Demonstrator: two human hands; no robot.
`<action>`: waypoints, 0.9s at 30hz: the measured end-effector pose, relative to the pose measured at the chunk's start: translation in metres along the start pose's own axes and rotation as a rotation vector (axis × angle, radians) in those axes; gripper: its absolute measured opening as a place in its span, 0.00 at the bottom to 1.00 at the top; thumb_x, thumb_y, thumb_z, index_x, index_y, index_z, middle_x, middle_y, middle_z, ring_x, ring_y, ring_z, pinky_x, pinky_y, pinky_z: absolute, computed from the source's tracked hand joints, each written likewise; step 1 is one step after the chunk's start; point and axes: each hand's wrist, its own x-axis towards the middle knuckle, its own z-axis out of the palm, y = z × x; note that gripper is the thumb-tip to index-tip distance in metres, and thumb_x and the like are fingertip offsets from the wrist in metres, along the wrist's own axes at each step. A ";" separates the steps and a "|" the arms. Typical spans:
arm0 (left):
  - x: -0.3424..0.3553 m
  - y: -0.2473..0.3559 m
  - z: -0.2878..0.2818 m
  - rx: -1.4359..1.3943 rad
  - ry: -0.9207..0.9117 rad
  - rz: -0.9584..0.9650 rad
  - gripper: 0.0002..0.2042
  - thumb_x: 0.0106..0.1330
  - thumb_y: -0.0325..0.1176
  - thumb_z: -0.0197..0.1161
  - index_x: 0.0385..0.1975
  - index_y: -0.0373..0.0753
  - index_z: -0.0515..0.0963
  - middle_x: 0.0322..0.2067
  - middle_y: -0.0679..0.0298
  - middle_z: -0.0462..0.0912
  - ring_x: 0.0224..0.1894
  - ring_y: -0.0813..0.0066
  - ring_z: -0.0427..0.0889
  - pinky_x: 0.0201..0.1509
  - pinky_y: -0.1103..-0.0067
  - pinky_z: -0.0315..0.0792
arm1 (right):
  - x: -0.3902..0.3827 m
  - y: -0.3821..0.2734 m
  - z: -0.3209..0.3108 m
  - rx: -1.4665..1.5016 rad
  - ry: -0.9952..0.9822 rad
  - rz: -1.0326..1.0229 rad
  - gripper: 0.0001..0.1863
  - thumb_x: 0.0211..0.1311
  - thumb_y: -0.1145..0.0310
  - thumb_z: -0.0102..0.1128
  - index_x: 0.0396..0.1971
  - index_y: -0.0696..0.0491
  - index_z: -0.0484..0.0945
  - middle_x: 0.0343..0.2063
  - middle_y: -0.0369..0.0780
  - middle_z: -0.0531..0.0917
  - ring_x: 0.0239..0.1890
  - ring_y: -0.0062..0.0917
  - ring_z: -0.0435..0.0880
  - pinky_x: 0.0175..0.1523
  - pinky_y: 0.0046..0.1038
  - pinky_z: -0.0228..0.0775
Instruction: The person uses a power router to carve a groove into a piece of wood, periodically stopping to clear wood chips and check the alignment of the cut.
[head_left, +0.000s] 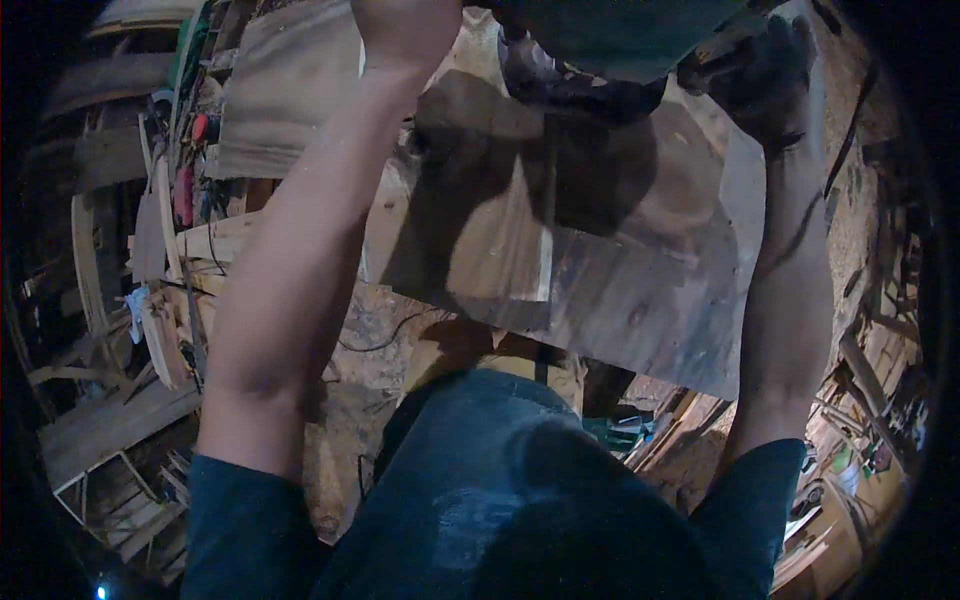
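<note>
A large dark green object with a curved lower edge (620, 40) fills the upper middle and runs out of the picture; its kind does not show. Below its edge is a dark, uneven shape (580, 90). My left hand (412, 30) is cut off by the top edge, left of the green object, with its fingers hidden. In deep shadow, my right hand (765, 85) is closed at the green object's right side, and what it grips cannot be made out. Beneath both arms lie wide wooden boards (640, 290), crossed by dark shadows.
Another broad board (285, 95) lies at the upper left. Timber offcuts (165, 335) crowd the left side, with a red-handled tool (184, 195) among them. A thin dark cable (385, 340) runs below the boards. Scrap wood (870, 380) is piled on the right.
</note>
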 end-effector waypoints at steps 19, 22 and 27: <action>0.004 -0.030 0.000 -0.105 -0.021 0.056 0.13 0.63 0.29 0.60 0.17 0.38 0.67 0.17 0.74 0.66 0.19 0.83 0.64 0.22 0.78 0.58 | -0.015 -0.027 -0.001 -0.050 -0.169 0.133 0.17 0.72 0.59 0.44 0.43 0.57 0.75 0.18 0.38 0.79 0.16 0.19 0.76 0.18 0.21 0.63; 0.003 -0.025 0.004 -0.129 -0.005 -0.010 0.13 0.63 0.29 0.60 0.18 0.37 0.67 0.17 0.74 0.66 0.19 0.83 0.64 0.22 0.77 0.59 | -0.015 -0.028 -0.009 -0.018 -0.243 0.066 0.18 0.72 0.58 0.42 0.44 0.57 0.75 0.18 0.38 0.78 0.18 0.20 0.77 0.21 0.22 0.65; 0.007 -0.022 0.003 -0.168 -0.028 -0.017 0.13 0.63 0.29 0.59 0.18 0.36 0.67 0.18 0.73 0.66 0.20 0.81 0.65 0.22 0.76 0.60 | -0.016 -0.007 -0.018 0.047 -0.096 0.051 0.19 0.72 0.55 0.43 0.43 0.55 0.76 0.24 0.37 0.79 0.25 0.21 0.77 0.30 0.25 0.64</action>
